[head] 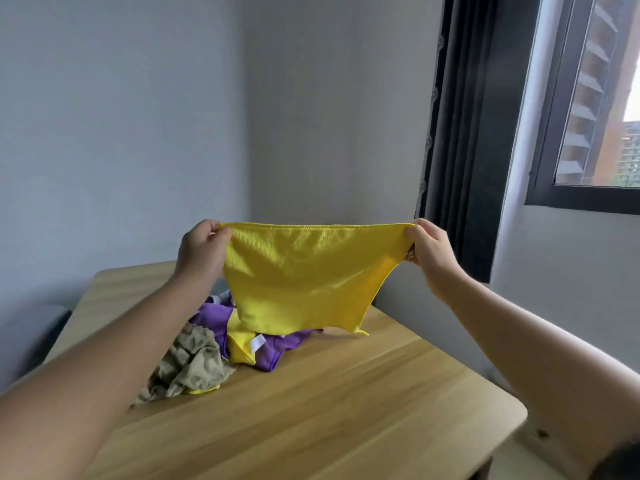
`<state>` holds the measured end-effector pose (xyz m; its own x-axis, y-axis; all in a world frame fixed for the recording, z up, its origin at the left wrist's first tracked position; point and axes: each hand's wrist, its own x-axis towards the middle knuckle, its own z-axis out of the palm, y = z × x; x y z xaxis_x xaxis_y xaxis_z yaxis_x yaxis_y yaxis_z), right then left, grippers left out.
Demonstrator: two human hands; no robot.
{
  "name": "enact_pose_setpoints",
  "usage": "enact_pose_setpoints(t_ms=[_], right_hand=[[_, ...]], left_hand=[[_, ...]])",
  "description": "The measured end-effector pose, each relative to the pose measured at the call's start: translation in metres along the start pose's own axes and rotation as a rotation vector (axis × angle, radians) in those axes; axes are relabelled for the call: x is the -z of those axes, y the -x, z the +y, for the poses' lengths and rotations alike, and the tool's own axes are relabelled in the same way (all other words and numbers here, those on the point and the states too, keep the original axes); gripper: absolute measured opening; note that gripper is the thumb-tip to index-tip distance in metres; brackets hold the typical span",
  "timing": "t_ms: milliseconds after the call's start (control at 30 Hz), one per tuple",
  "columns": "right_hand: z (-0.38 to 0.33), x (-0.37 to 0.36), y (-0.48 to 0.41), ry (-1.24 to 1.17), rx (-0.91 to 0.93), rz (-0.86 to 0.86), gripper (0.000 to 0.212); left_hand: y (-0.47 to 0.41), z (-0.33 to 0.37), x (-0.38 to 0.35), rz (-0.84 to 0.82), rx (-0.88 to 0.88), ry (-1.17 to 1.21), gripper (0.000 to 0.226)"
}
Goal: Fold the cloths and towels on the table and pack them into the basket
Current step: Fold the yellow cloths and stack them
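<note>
Pile (207,355): we note beige, purple and yellow cloths heaped on the table (346,410), left of centre.
Left hand (201,249): pinches the cloth's upper left corner.
Yellow cloth (304,275): we see it stretched in the air above the pile, top edge taut.
Right hand (429,251): pinches the upper right corner.
Window (595,109): far right.

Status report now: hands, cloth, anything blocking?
Left hand, right hand pinch yellow cloth top corners, held up. Unfolded pile on table, close under hem.
</note>
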<state>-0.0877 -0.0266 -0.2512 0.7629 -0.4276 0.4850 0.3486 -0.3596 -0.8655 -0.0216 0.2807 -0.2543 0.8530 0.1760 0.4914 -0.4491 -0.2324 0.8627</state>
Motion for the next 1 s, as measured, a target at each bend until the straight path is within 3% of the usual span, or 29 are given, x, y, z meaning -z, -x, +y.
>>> enact_pose_setpoints(t_ms=[167, 300, 567, 667, 867, 1000], right_hand=[[0.034, 0.018, 0.081, 0.022, -0.123, -0.125, 0.019], [0.051, 0.023, 0.127, 0.088, -0.181, -0.207, 0.023], [0.093, 0.031, 0.161, 0.198, -0.37, -0.352, 0.021], [0.113, 0.018, 0.155, 0.281, -0.367, -0.38, 0.017], [0.159, -0.021, 0.135, 0.451, -0.296, -0.358, 0.015], [0.186, -0.042, 0.123, 0.672, -0.177, -0.294, 0.009]], left_hand=[[0.089, -0.031, 0.027, -0.091, 0.042, -0.136, 0.032], [0.139, -0.046, 0.04, -0.127, 0.09, -0.227, 0.017], [0.186, -0.103, 0.052, -0.266, 0.16, -0.389, 0.021], [0.178, -0.122, 0.042, -0.241, 0.152, -0.459, 0.023], [0.158, -0.163, 0.01, -0.211, 0.193, -0.626, 0.006], [0.146, -0.187, -0.007, -0.185, 0.104, -0.724, 0.008]])
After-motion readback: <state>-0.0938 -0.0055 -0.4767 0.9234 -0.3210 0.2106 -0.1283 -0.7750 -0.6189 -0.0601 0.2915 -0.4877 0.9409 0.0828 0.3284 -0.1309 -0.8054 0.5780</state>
